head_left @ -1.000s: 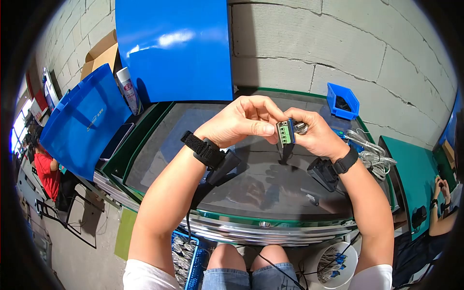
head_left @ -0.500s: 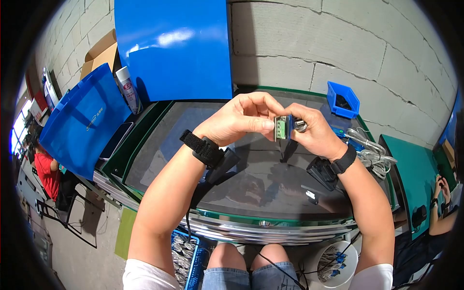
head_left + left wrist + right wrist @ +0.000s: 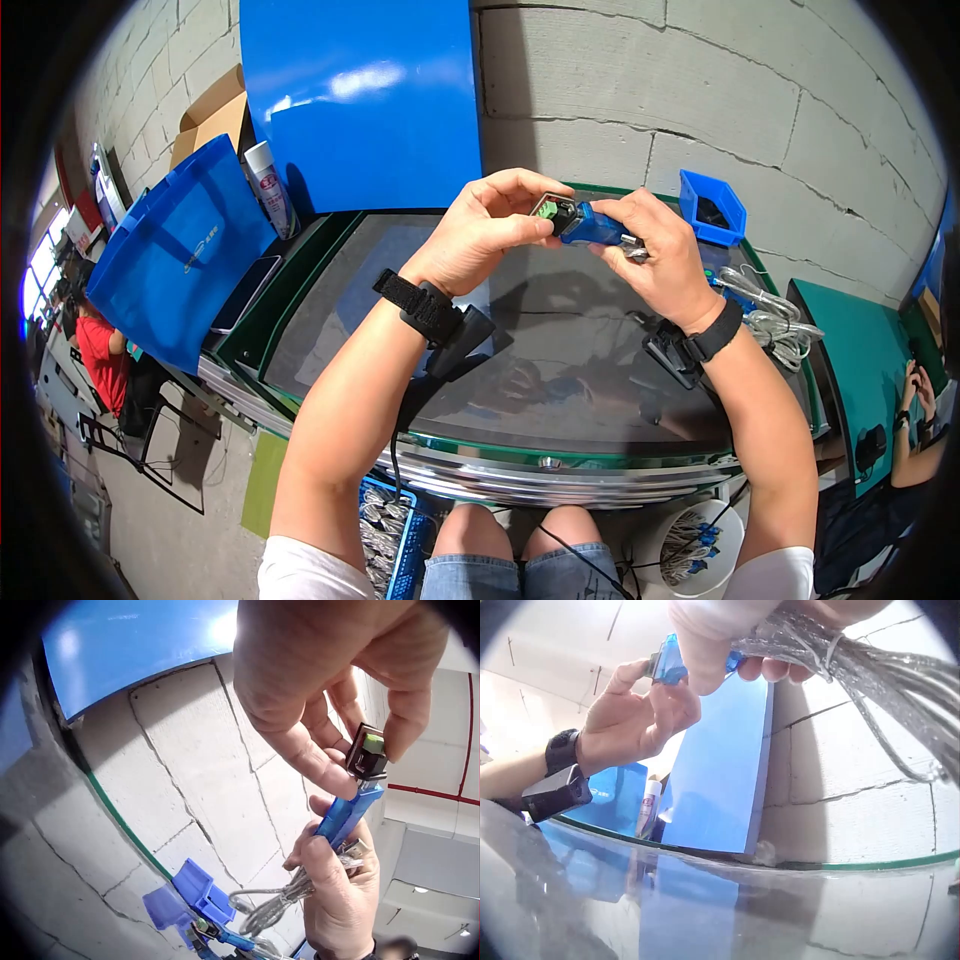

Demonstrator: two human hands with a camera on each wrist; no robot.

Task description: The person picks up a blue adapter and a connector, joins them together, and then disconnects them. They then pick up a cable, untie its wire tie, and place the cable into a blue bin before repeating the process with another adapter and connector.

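Blue translucent housing (image 3: 595,228): raised over the tabletop (image 3: 540,400), seen against its rear edge. The right hand (image 3: 665,250) grips it, with a tied silver cable (image 3: 281,900) in the same grasp. The left hand (image 3: 480,225) pinches the end with the green terminal block (image 3: 373,742) between thumb and fingers.

Progress: block end and housing stand in line, bare metal showing between them in the left wrist view. Judged partly assembled; full seating not confirmed, and closing that seam appears outstanding.

Count: one housing and one terminal block in hand; one blue bin (image 3: 725,232) at the right rear corner; one spray can (image 3: 270,190) at the left rear corner; one basket (image 3: 407,550) and one bucket (image 3: 733,535) below the front edge. Cables in both: too tangled to count.
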